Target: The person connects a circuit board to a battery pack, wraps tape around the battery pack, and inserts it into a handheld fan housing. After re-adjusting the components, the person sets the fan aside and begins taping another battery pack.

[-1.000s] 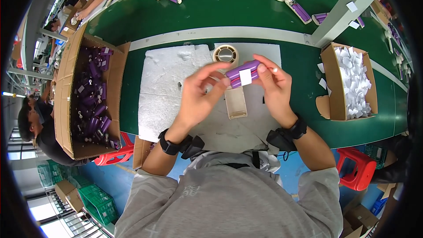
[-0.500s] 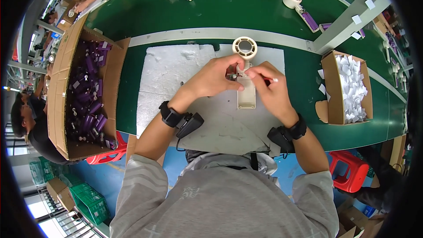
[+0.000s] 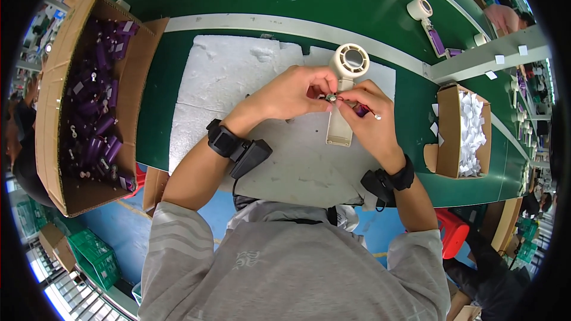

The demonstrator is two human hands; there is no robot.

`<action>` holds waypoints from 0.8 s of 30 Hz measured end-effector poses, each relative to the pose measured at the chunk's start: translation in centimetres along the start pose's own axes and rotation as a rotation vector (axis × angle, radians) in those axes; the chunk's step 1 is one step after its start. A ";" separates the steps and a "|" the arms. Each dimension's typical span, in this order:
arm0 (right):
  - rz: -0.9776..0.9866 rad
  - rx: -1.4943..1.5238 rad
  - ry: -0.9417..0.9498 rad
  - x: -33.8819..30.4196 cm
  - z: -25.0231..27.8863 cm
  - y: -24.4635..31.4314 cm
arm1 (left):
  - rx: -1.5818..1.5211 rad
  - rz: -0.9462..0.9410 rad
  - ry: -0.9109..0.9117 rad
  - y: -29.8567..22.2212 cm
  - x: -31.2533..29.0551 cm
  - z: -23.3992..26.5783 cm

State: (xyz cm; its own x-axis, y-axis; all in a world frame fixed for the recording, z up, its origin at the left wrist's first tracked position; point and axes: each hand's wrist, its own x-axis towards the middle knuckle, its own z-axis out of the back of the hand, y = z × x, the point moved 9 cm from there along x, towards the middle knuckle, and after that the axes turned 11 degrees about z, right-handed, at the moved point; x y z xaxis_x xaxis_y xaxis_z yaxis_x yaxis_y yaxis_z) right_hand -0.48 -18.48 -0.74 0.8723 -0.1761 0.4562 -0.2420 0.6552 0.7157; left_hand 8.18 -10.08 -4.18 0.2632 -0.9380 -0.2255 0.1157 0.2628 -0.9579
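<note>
A cream handheld fan lies on the white foam sheet, its round head away from me and its open handle toward me. Over the handle, my left hand is closed, pinching a small green circuit board between thumb and fingers. My right hand meets it there, fingertips pressed together on thin red wire at the board's edge. Within the right hand's curled fingers shows part of a purple battery, with a small white piece sticking out. The fingers partly cover the board and wire.
On my left stands a cardboard box with many purple batteries. A smaller box of white paper pieces is at right. Beyond the pale rail, another fan with a purple battery lies on the green surface. A grey post rises at right.
The circuit board has come up into plain view between my fingertips, above the fan handle. My hands have drawn closer together. The whole view has shifted, and the far fans appear elsewhere.
</note>
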 end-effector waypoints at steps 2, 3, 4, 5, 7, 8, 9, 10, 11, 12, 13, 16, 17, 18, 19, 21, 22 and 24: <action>0.011 -0.041 0.038 -0.1 -0.1 -0.1 | -0.010 0.011 -0.004 -0.3 -0.2 0.2; 0.010 -0.042 0.048 -0.1 -0.2 -0.1 | 0.024 0.003 -0.011 -0.4 -0.3 0.2; 0.030 -0.056 0.056 0.0 -0.3 0.2 | 0.058 -0.004 -0.017 -0.5 -0.5 0.3; 0.051 -0.069 0.063 0.0 -0.4 0.5 | 0.092 -0.011 -0.024 -0.6 -0.6 0.3; 0.071 -0.082 0.077 0.0 -0.4 0.9 | 0.137 -0.092 -0.065 -1.1 -0.8 0.6; 0.094 -0.108 0.092 0.0 -0.4 1.1 | 0.190 -0.174 -0.103 -1.7 -1.0 0.7; 0.118 -0.134 0.107 0.0 -0.5 1.4 | 0.244 -0.256 -0.140 -2.3 -1.3 0.8; 0.140 -0.162 0.119 -0.1 -0.5 1.5 | 0.240 -0.256 -0.140 -2.1 -1.2 0.7; 0.138 -0.162 0.121 -0.1 -0.6 1.4 | 0.245 -0.282 -0.182 -2.2 -1.3 0.8; 0.152 -0.180 0.128 -0.1 -0.7 1.5 | 0.250 -0.309 -0.224 -2.3 -1.4 0.9; 0.166 -0.199 0.135 -0.1 -0.8 1.5 | 0.255 -0.336 -0.266 -2.5 -1.6 1.0; 0.181 -0.229 0.149 -0.1 -0.8 1.6 | 0.265 -0.239 -0.217 -2.0 -1.5 0.9; 0.182 -0.238 0.156 -0.1 -0.8 1.6 | 0.272 -0.190 -0.193 -1.8 -1.3 0.7; 0.183 -0.247 0.163 -0.1 -0.8 1.6 | 0.271 -0.193 -0.191 -2.1 -1.3 0.6; 0.182 -0.250 0.161 -0.1 -0.7 1.5 | 0.214 -0.188 -0.172 -2.3 -1.3 0.5; 0.198 -0.224 0.154 -0.1 -0.8 1.5 | 0.100 -0.177 -0.141 -2.3 -1.5 0.2; 0.206 -0.212 0.150 -0.1 -0.8 1.6 | 0.100 -0.179 -0.141 -2.3 -1.4 -0.1; 0.155 -0.178 0.176 0.0 -0.7 1.7 | -0.016 -0.108 -0.171 -1.4 -0.8 -0.2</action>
State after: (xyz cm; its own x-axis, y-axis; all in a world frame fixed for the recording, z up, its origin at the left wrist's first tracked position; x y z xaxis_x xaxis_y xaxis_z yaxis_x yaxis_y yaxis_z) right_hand -0.64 -16.89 0.08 0.8948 0.0562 0.4429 -0.3134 0.7855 0.5336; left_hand 7.62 -9.69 -2.69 0.4089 -0.9082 -0.0896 0.1373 0.1583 -0.9778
